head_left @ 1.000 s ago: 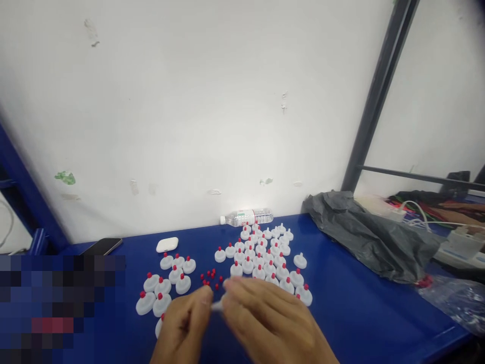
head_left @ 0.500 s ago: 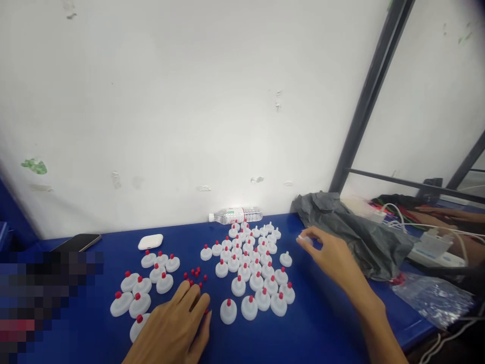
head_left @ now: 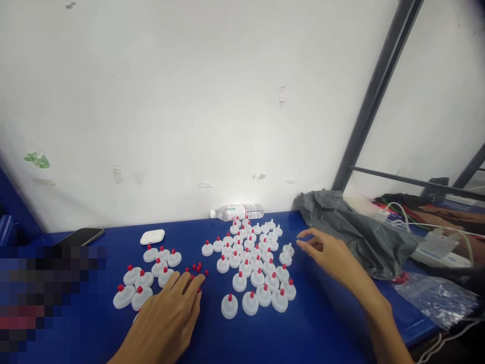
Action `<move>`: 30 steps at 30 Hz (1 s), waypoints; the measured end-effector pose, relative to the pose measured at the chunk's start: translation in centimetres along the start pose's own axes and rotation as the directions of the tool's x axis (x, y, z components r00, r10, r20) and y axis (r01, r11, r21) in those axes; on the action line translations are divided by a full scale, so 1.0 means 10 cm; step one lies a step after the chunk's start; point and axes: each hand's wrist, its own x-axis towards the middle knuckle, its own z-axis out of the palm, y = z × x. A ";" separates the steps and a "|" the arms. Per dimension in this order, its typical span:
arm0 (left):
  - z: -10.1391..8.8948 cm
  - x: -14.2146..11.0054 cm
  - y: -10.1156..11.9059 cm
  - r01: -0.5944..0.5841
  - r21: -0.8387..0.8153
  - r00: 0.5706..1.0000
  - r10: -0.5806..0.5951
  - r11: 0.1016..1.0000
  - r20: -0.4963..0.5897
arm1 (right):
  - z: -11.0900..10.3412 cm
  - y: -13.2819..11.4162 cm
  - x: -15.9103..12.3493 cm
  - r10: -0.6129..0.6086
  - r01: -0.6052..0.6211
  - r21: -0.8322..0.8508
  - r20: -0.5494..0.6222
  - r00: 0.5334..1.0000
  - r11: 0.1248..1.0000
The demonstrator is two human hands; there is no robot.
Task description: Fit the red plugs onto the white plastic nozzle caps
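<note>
My left hand reaches over the blue table beside a loose group of small red caps. Its thumb and index finger are close together with a red cap between them, mostly hidden by the fingers. My right hand is raised with thumb and fingers apart and nothing in them. Just left of its fingertips, a translucent white spouted lid leans against another bare lid. Many similar lids with red-tipped spouts cover the middle, and a smaller cluster sits left, partly behind my left hand.
A clear bottle lies along the wall. At the back left are a white earbud case and a phone. On the right are a grey plastic bag, a clear bag and a power strip with cables.
My right hand has let go of a white lid, which now rests against the lone bare one. My left hand has shifted forward and left, the red cap moving with it.
</note>
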 end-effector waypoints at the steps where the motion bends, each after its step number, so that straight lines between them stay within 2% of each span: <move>1: -0.02 0.00 0.00 -0.003 -0.041 0.999 0.002 0.999 -0.033 | -0.03 -0.04 -0.03 -0.013 0.013 0.009 0.036 0.999 1.000; 3: -0.06 0.00 0.00 -0.021 -0.128 0.995 0.009 0.992 -0.101 | -0.07 -0.12 -0.10 -0.051 0.036 0.077 0.207 0.977 0.996; 6: -0.09 -0.01 0.01 -0.066 -0.234 0.985 0.026 0.970 -0.171 | -0.07 -0.20 -0.20 -0.115 0.006 0.219 0.493 0.862 0.976; 8: -0.11 -0.01 0.02 -0.102 -0.292 0.979 0.044 0.951 -0.200 | -0.04 -0.23 -0.23 -0.136 -0.016 0.252 0.575 0.807 0.968; 11: -0.15 -0.02 0.04 -0.148 -0.360 0.971 0.066 0.921 -0.230 | -0.02 -0.27 -0.22 -0.172 0.024 0.255 0.576 0.799 0.967; 14: -0.19 -0.04 0.05 -0.143 -0.429 0.974 0.049 0.892 -0.223 | -0.08 -0.30 -0.21 -0.193 0.078 0.237 0.517 0.834 0.968; 17: -0.24 -0.05 0.06 -0.132 -0.497 0.979 0.035 0.857 -0.200 | -0.18 -0.35 -0.26 -0.171 0.052 0.251 0.482 0.860 0.967; 19: -0.27 -0.06 0.08 -0.146 -0.526 0.979 0.046 0.838 -0.197 | -0.23 -0.41 -0.32 -0.161 0.023 0.272 0.497 0.852 0.962; 21: -0.28 -0.06 0.10 -0.183 -0.531 0.970 0.063 0.828 -0.235 | -0.22 -0.53 -0.39 -0.176 0.040 0.258 0.527 0.832 0.965; 24: -0.28 -0.06 0.15 -0.243 -0.500 0.940 0.074 0.831 -0.334 | -0.14 -0.79 -0.52 -0.201 0.133 0.161 0.565 0.800 0.978; 26: -0.30 -0.07 0.17 -0.240 -0.483 0.936 0.068 0.842 -0.346 | -0.06 -1.00 -0.61 -0.185 0.145 0.116 0.589 0.787 0.983; 30: -0.39 -0.07 0.19 -0.250 -0.419 0.948 0.132 0.873 -0.290 | 0.11 -1.30 -0.72 -0.218 0.171 0.138 0.705 0.675 0.976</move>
